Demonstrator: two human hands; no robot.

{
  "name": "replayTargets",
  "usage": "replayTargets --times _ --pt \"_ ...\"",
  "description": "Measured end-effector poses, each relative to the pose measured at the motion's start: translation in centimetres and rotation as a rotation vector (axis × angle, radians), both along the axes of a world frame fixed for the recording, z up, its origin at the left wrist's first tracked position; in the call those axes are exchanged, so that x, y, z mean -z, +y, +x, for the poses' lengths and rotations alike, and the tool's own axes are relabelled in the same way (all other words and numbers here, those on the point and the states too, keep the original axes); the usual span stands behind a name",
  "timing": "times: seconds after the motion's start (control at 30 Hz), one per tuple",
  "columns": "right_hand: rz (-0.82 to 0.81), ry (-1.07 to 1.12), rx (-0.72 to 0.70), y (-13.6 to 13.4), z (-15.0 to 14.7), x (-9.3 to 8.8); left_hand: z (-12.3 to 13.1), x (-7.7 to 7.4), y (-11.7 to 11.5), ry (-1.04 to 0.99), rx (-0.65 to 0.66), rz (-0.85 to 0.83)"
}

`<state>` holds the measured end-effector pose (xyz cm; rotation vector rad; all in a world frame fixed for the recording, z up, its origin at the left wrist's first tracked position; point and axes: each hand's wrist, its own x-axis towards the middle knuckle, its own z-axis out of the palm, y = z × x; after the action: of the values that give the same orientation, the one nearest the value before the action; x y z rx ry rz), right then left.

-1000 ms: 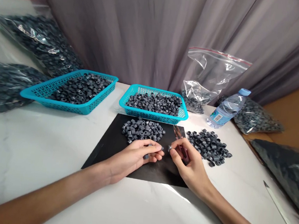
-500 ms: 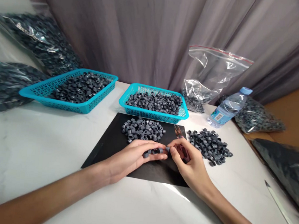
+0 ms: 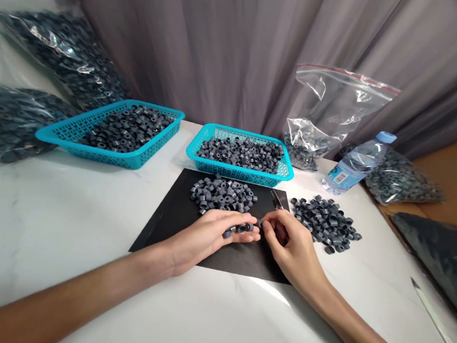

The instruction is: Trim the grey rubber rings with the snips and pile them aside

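Several small grey plastic rings (image 3: 241,229) lie in a row along the fingers of my left hand (image 3: 210,232), which is curled around them. My right hand (image 3: 290,239) pinches one more grey ring (image 3: 259,224) between thumb and forefinger, just right of my left fingertips. Tucked in the same hand is a two-pronged metal tool (image 3: 277,199); its tips stick out past the forefinger and its rest is mostly hidden. Both hands are over a black mat (image 3: 166,227). On the mat's far part sits a pile of grey rings (image 3: 224,194).
Another ring pile (image 3: 326,221) lies right of the mat. Behind stand two blue baskets, a left one (image 3: 132,159) and a middle one (image 3: 244,174), both holding rings. A water bottle (image 3: 354,165), a zip bag (image 3: 323,116) and a pointed strip (image 3: 438,324) are at right.
The ring in my right fingers has come slightly away from my left fingertips. My left hand has opened a little around its row. The whole view has shifted slightly.
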<state>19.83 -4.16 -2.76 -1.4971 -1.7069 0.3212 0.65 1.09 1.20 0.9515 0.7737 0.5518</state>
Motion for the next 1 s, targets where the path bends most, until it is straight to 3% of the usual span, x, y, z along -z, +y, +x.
replayTargets --times 0.2,0.7,1.0 --pt "-0.009 -0.011 -0.015 0.0 0.0 0.1 0.0 0.1 0.0 0.058 0.068 0.117" --pt "-0.001 -0.012 -0.05 0.1 0.1 -0.2 0.0 -0.9 -0.2 -0.044 0.086 -0.002" --pt "-0.109 0.006 -0.144 0.2 1.4 -1.1 -0.1 -1.0 0.0 -0.065 0.14 0.057"
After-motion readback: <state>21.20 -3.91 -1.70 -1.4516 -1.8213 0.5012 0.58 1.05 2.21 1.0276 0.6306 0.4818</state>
